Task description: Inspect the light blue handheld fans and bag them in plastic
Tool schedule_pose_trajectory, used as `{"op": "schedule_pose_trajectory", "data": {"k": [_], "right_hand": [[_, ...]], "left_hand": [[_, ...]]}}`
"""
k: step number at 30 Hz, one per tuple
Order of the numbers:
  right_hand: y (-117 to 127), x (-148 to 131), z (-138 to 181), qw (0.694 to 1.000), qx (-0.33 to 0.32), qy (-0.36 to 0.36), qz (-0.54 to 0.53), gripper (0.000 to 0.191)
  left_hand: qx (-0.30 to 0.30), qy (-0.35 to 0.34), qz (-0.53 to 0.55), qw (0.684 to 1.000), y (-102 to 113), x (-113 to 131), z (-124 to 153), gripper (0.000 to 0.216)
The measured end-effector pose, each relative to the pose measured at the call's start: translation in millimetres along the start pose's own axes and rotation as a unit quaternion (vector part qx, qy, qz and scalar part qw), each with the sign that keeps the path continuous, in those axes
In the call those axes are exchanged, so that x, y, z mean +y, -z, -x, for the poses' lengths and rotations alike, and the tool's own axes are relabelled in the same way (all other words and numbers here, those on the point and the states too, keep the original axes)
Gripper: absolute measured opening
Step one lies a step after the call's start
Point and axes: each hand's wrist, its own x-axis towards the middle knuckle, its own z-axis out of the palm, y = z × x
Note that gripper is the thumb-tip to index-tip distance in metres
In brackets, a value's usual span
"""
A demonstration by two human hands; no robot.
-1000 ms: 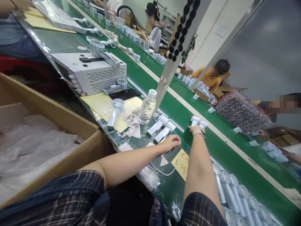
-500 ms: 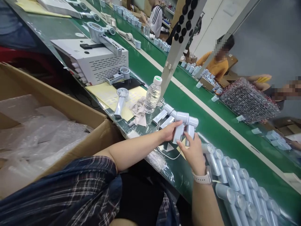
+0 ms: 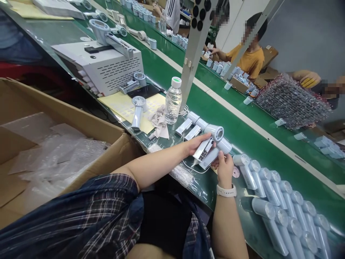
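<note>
My left hand (image 3: 197, 142) is closed round the handle of a pale blue handheld fan (image 3: 214, 131). The fan's round head points right, and its handle shows an open side with parts inside. Just below it my right hand (image 3: 225, 166) pinches a second pale blue fan (image 3: 224, 145), whose handle lies alongside the first one. Two more fans (image 3: 184, 126) lie on the green table to the left of my hands. A white cable (image 3: 198, 171) loops on the table beneath them.
A water bottle (image 3: 173, 102) and crumpled cloth (image 3: 160, 120) stand left of the fans. Several finished-looking fans (image 3: 266, 208) lie in rows at right. A cardboard box (image 3: 118, 144) sits at my left. A white vented machine (image 3: 115, 72) and metal post (image 3: 190, 68) stand behind. Co-workers sit across the belt.
My left hand has turned its fan so the round face and the handle's open side show. My right hand has shifted to the lower side of the second fan, which is tilted.
</note>
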Motion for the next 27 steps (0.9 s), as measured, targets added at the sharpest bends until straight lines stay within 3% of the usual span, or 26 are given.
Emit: {"op": "schedule_pose_trajectory", "data": {"k": [3, 7, 13, 18, 21, 24, 27], "right_hand": [[-3.7, 2.6, -1.8, 0.999, -0.007, -0.022, -0.038, 0.051], [-1.1, 0.1, 1.3, 0.997, -0.011, -0.016, -0.073, 0.052], [2.1, -2.7, 3.4, 0.991, -0.092, 0.016, -0.094, 0.039], [-0.1, -1.8, 6.3, 0.994, -0.056, 0.022, -0.095, 0.044], [0.6, 1.1, 5.9, 0.998, -0.042, 0.024, -0.043, 0.054], [5.1, 5.1, 3.0, 0.996, -0.008, 0.029, 0.087, 0.035], [5.7, 7.3, 2.5, 0.990, -0.009, 0.034, 0.137, 0.020]], "left_hand": [[-0.032, 0.023, -0.051, 0.998, 1.4, -2.4, -1.5, 0.058], [-0.038, -0.020, -0.093, 0.995, 1.9, -6.4, -3.5, 0.064], [-0.042, -0.038, -0.167, 0.984, 2.9, 2.1, 4.4, 0.064], [-0.091, -0.009, -0.203, 0.975, 1.8, 2.7, 10.5, 0.061], [-0.046, -0.013, -0.185, 0.981, 1.9, -3.2, 7.7, 0.055], [0.034, -0.061, -0.124, 0.990, 3.2, -5.0, 2.2, 0.052], [0.065, -0.092, -0.059, 0.992, 4.5, -0.2, -0.8, 0.051]]}}
